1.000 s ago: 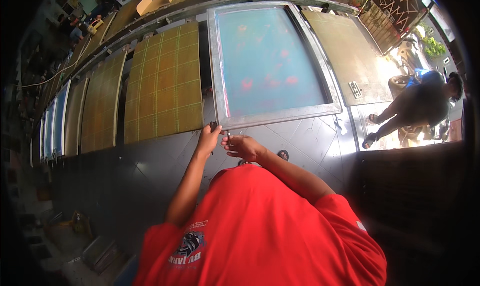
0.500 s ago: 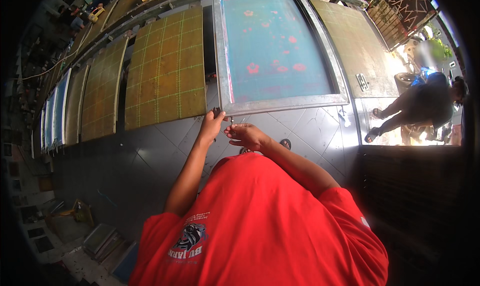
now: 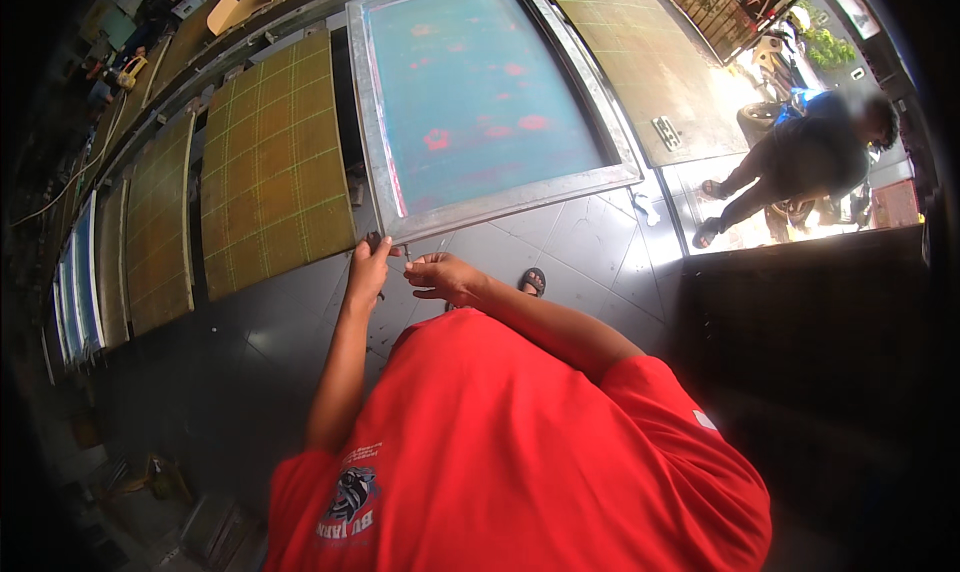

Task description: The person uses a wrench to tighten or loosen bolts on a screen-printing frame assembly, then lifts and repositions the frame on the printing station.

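A silk-screen frame [image 3: 500, 204] of grey metal lies in front of me, its blue mesh [image 3: 470, 92] marked with red flower shapes. At its near left corner my left hand [image 3: 368, 269] is closed around a dark clamp-like piece [image 3: 376, 239], whose exact kind is partly hidden by the fingers. Just right of it, my right hand [image 3: 447, 278] pinches the lower end of a small upright metal bolt [image 3: 407, 253] beneath the frame's near edge. The other fingers of that hand are curled loosely.
Brown boards with green grid lines [image 3: 275, 142] stand in a row to the left; another board [image 3: 640, 72] lies to the right, bearing a metal hinge plate [image 3: 666, 133]. A person [image 3: 820, 147] stands at the right by a motorbike. Grey tiled floor [image 3: 590, 247] lies below.
The view has shifted, so the screen frame and boards appear further left. My right fingertips have closed in on the bolt; my left hand stays at the frame's corner.
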Motion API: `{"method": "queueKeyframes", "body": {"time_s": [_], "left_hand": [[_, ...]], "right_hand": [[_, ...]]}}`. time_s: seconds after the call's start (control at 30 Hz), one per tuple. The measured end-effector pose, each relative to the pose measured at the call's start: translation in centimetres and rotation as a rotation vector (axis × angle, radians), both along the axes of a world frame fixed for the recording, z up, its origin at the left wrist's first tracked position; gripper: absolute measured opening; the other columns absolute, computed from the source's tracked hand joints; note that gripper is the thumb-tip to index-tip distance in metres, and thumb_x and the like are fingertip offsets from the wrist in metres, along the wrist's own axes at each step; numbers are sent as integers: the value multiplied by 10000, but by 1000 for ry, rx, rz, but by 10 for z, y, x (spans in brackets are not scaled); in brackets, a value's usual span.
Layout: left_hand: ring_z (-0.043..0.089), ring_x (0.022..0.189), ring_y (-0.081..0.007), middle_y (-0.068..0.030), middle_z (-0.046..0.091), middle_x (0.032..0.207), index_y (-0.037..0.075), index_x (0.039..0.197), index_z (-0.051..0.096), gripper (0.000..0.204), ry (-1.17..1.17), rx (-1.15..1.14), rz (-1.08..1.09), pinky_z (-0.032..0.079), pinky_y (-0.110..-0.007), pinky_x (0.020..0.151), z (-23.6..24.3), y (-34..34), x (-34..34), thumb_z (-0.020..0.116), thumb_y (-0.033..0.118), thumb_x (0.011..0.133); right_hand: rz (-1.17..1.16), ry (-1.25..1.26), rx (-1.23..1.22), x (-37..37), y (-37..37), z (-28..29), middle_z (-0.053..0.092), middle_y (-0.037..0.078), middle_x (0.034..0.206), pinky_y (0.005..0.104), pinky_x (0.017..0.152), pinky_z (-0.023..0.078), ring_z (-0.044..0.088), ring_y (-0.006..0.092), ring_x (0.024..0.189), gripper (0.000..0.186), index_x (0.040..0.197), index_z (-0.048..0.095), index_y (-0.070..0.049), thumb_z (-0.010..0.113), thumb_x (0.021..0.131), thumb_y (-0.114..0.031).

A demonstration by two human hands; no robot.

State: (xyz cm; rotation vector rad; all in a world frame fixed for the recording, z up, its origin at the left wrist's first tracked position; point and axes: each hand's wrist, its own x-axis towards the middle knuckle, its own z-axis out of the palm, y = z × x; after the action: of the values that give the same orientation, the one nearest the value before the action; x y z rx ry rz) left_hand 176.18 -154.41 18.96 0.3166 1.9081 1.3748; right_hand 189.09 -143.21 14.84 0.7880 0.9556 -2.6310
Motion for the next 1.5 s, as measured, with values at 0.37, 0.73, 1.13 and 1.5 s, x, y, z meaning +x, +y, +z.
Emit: {"method": "queueKeyframes", "body": {"time_s": [0.37, 0.73, 1.13, 1.5], "left_hand": [[335, 475, -24, 69, 445, 603, 101, 713, 539, 246, -119, 23, 17, 254, -212, 407, -8, -11, 50, 693, 243, 842], [335, 448, -30, -38, 595, 735, 73, 796, 560, 137, -360, 226, 196, 294, -208, 429, -17, -7, 57, 631, 148, 885], [344, 468, -39, -51, 584, 775, 77, 803, 543, 167, -227, 158, 326, 307, -214, 450, -13, -1, 76, 638, 187, 885], [415, 484, -57, -67, 609, 756, 58, 803, 555, 209, -263, 170, 420, 327, -207, 439, 2, 7, 89, 594, 232, 911]], "right_hand": [[68, -68, 228, 57, 27, 14, 571, 11, 1015, 337, 843, 464, 528, 130, 900, 315, 1039, 569, -102, 643, 877, -362], [-787, -250, 424, 241, 232, 12, 590, 76, 1095, 313, 808, 428, 511, 183, 892, 527, 1205, 551, -38, 461, 933, -481], [-776, -101, 112, 232, 258, 2, 515, 14, 820, 234, 611, 398, 475, 121, 681, 210, 1004, 532, -32, 453, 976, -225], [-669, -103, 83, 235, 263, 10, 499, 9, 794, 242, 610, 391, 465, 126, 674, 215, 953, 522, -57, 452, 981, -258]]}}
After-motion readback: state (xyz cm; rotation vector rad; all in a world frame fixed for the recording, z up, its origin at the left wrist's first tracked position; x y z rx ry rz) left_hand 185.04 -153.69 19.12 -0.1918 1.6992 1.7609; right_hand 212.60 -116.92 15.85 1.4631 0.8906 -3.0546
